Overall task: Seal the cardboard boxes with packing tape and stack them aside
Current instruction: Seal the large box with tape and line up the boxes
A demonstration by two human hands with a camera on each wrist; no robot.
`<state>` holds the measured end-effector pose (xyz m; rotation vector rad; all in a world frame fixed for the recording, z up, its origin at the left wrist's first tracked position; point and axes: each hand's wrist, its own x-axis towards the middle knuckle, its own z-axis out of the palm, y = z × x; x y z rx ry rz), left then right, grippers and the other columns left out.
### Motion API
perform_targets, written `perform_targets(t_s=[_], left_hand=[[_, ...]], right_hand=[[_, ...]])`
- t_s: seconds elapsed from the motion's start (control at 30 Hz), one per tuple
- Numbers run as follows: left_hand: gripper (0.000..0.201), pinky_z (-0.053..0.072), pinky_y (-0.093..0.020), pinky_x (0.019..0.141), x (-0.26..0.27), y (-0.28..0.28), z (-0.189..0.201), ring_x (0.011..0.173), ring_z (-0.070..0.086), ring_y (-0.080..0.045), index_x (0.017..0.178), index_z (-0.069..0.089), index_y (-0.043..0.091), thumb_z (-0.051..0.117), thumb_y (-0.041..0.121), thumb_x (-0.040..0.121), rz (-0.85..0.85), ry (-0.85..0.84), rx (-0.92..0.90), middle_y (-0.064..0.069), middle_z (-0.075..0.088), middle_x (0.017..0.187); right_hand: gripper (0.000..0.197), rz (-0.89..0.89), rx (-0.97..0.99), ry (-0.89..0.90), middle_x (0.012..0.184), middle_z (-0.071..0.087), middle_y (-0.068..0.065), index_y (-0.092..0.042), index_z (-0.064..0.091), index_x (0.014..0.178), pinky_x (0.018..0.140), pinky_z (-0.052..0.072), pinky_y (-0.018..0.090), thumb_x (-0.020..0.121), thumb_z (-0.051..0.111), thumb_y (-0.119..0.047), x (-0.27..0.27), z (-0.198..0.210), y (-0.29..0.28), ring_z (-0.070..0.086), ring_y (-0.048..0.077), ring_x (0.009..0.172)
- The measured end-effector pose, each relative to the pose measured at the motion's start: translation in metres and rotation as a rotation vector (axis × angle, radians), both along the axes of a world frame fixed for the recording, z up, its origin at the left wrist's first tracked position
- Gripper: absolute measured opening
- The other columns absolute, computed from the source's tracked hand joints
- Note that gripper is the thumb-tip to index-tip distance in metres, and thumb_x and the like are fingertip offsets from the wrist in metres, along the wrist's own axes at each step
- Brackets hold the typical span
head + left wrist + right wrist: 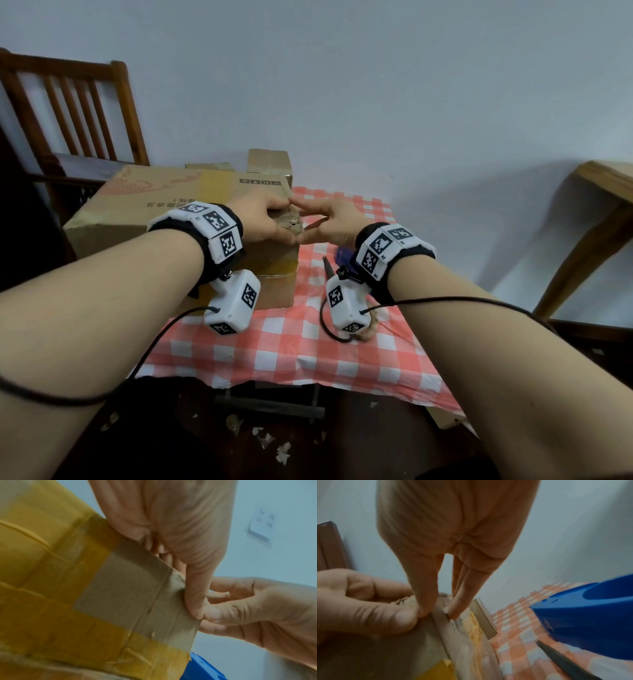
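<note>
Head view: cardboard box [171, 209] lengthwise left-right.

A wooden chair [73, 113] stands behind the checked tablecloth [291, 346].

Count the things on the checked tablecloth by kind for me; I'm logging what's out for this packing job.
Cardboard boxes: 3, the large box that both hands touch, plus two smaller ones behind it.
Blue tape dispenser: 1.
Dark pointed blade, perhaps scissors: 1.
Length of rope: 1.
Total: 6.
</note>
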<state>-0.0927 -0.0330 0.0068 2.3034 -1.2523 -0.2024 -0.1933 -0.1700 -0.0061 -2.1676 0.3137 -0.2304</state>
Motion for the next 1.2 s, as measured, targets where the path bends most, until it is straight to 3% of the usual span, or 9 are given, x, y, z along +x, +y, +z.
perform_targets(t_s=[0.1, 0.33, 0.4, 0.5, 0.67, 0.77, 0.87, 1.03, 1.2], left_hand=[[0.063, 0.040, -0.036, 0.104, 0.000, -0.003, 0.000, 0.123, 0.049, -0.022, 0.133, 0.054, 0.020, 0.074, 0.036, 0.076, 0.033, -0.043, 0.077, -0.003, 0.055, 0.134], [0.047, 0.043, -0.040, 0.101, 0.000, -0.010, -0.002, 0.119, 0.053, -0.024, 0.122, 0.064, 0.019, 0.073, 0.032, 0.077, 0.071, -0.032, 0.089, -0.003, 0.061, 0.122], [0.041, 0.044, -0.038, 0.098, -0.002, -0.014, -0.003, 0.116, 0.055, -0.025, 0.113, 0.069, 0.017, 0.074, 0.032, 0.076, 0.094, -0.046, 0.090, -0.003, 0.064, 0.119], [0.037, 0.041, -0.034, 0.091, -0.003, -0.017, -0.003, 0.117, 0.055, -0.025, 0.112, 0.070, 0.017, 0.073, 0.028, 0.076, 0.117, -0.048, 0.076, -0.006, 0.062, 0.125], [0.051, 0.039, -0.039, 0.101, -0.004, -0.009, 0.000, 0.121, 0.051, -0.025, 0.114, 0.069, 0.021, 0.071, 0.045, 0.069, 0.071, 0.024, 0.079, -0.007, 0.059, 0.129], [0.051, 0.037, -0.036, 0.094, -0.004, -0.006, 0.002, 0.121, 0.050, -0.026, 0.106, 0.073, 0.021, 0.064, 0.053, 0.068, 0.064, 0.075, 0.027, -0.008, 0.060, 0.127], [0.031, 0.039, -0.034, 0.095, -0.007, -0.011, 0.002, 0.120, 0.051, -0.025, 0.111, 0.071, 0.018, 0.064, 0.035, 0.085, 0.073, 0.025, 0.021, -0.008, 0.060, 0.129], [0.022, 0.044, -0.034, 0.088, -0.011, -0.019, -0.003, 0.098, 0.052, -0.016, 0.095, 0.074, 0.015, 0.064, 0.030, 0.083, 0.116, -0.005, -0.015, 0.000, 0.059, 0.100], [0.049, 0.032, -0.027, 0.051, -0.019, -0.021, -0.010, 0.061, 0.047, -0.018, 0.049, 0.043, 0.014, 0.069, 0.042, 0.081, 0.170, -0.111, -0.033, 0.003, 0.044, 0.069]], right_hand=[[0.060, 0.098, -0.050, 0.058, 0.122, 0.065, 0.001, -0.015, 0.055, 0.133, 0.101, 0.047, 0.033, 0.077, 0.073, -0.002, 0.001, 0.006, -0.002, 0.062, 0.014, 0.110], [0.036, 0.025, -0.147, 0.073, 0.108, 0.069, 0.018, -0.010, 0.070, 0.111, 0.098, 0.048, 0.040, 0.076, 0.073, -0.001, 0.005, 0.013, 0.002, 0.062, 0.028, 0.108], [0.033, 0.011, -0.166, 0.069, 0.094, 0.072, 0.016, -0.011, 0.072, 0.107, 0.090, 0.053, 0.035, 0.076, 0.072, -0.001, 0.005, 0.013, 0.003, 0.067, 0.027, 0.091], [0.032, 0.003, -0.163, 0.083, 0.068, 0.057, 0.002, -0.010, 0.073, 0.106, 0.068, 0.045, 0.026, 0.075, 0.071, 0.000, 0.005, 0.011, 0.004, 0.050, 0.011, 0.066], [0.026, -0.020, 0.157, 0.068, 0.088, 0.065, 0.014, -0.007, 0.074, 0.098, 0.091, 0.054, 0.036, 0.078, 0.066, 0.007, 0.000, 0.007, 0.000, 0.061, 0.020, 0.083], [0.026, -0.063, 0.220, 0.013, 0.092, 0.068, 0.015, 0.001, 0.069, 0.107, 0.079, 0.058, 0.029, 0.082, 0.065, 0.009, 0.002, 0.006, 0.005, 0.066, 0.021, 0.080], [0.026, -0.113, 0.228, 0.002, 0.088, 0.067, 0.015, 0.003, 0.068, 0.107, 0.076, 0.059, 0.029, 0.081, 0.065, 0.009, 0.002, 0.007, 0.009, 0.066, 0.022, 0.078], [0.048, -0.145, 0.330, 0.062, 0.099, 0.069, 0.017, -0.004, 0.054, 0.129, 0.079, 0.058, 0.029, 0.084, 0.065, 0.005, -0.015, -0.004, -0.001, 0.069, 0.020, 0.079], [0.024, -0.360, 0.094, 0.192, 0.079, 0.067, 0.018, 0.007, 0.063, 0.108, 0.064, 0.060, 0.030, 0.084, 0.060, 0.009, -0.048, -0.027, -0.022, 0.068, 0.019, 0.060]])
